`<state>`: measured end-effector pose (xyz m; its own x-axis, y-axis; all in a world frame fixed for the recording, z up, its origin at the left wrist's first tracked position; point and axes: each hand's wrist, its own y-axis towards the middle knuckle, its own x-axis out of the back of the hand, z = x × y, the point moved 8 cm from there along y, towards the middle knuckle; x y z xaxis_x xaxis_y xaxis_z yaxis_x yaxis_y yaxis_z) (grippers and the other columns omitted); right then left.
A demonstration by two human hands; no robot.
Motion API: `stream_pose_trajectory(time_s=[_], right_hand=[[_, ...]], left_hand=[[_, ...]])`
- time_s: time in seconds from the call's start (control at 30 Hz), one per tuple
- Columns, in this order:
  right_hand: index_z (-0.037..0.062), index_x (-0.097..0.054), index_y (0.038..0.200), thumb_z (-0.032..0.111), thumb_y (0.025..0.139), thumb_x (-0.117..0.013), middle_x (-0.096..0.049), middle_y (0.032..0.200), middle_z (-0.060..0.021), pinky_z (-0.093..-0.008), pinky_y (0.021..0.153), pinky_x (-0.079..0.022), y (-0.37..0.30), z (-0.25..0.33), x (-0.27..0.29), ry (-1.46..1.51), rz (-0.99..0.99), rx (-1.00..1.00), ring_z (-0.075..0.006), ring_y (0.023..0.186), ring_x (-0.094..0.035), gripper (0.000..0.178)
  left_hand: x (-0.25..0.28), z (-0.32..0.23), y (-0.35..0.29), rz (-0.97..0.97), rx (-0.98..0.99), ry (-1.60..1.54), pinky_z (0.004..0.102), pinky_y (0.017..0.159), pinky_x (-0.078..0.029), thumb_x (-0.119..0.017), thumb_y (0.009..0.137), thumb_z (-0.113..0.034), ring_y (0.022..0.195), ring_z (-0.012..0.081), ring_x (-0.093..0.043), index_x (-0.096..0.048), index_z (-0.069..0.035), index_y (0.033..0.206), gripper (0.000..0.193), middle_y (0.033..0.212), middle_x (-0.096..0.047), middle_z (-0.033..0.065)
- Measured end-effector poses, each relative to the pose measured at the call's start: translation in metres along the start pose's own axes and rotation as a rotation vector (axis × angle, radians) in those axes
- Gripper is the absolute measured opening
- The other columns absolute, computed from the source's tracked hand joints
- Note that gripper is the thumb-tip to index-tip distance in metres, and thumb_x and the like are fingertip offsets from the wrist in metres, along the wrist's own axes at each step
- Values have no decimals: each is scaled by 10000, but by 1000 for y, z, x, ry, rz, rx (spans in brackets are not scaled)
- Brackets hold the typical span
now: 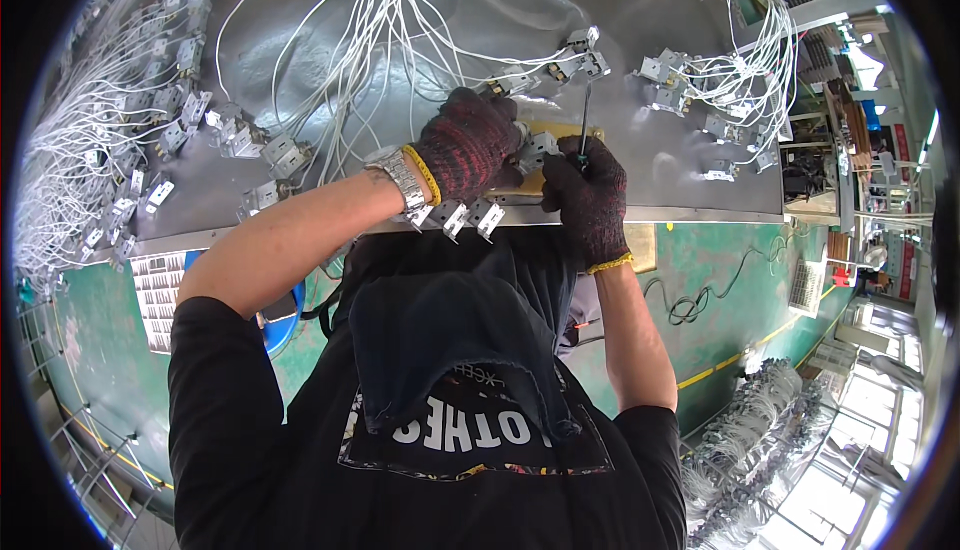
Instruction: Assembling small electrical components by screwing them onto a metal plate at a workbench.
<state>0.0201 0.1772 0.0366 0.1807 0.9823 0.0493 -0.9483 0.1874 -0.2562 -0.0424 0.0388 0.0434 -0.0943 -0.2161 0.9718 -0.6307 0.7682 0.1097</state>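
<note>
My left hand point(466, 146), in a dark red-and-black knit glove, is closed on a small silvery metal fitting point(538, 152) at the near side of the metal table point(640, 175). Part of the fitting is hidden behind the fingers. In the same kind of glove, my right hand point(592, 195) grips a screwdriver point(587, 108), its thin dark shaft pointing away from me, just right of the fitting. A yellowish board point(570, 136) lies beneath. Beyond my left hand rest more wired metal fittings point(582, 60). Several metal brackets point(487, 218) line the table's front edge.
White wires point(385, 20) fan out from the far side. A dense heap of wired fittings point(150, 100) covers the left of the table, and another bundle point(740, 80) lies at the right. Below are a blue bin point(285, 328), a white slotted tray point(157, 295) and a green floor point(715, 260).
</note>
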Motion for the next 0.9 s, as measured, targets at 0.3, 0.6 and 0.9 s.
stream_pose_trajectory(time_s=[0.3,0.6,0.9], right_hand=[[7,-622,1115,68,910,-713,-647,777,-71,-291,550,-529,4,-1,-6,-38,-31,12,-139,623,-621,233],[39,-616,1071,87,912,-744,-607,730,-9,-286,559,-481,5,-6,4,-432,-104,351,-73,627,-570,209],[53,-653,1071,123,873,-736,-697,989,-179,-444,762,-551,0,21,-8,-738,-41,430,-371,889,-693,226]], left_hand=[[-5,7,8,1,114,22,449,846,-525,-812,789,-411,982,327,-675,-753,-114,1022,383,1083,-681,123],[19,-5,5,196,57,-28,462,861,-530,-794,764,-460,1009,345,-686,-765,-93,967,420,1071,-690,159],[-1,6,3,-21,107,-34,468,827,-546,-824,736,-471,962,357,-698,-740,-107,995,455,1021,-699,157]])
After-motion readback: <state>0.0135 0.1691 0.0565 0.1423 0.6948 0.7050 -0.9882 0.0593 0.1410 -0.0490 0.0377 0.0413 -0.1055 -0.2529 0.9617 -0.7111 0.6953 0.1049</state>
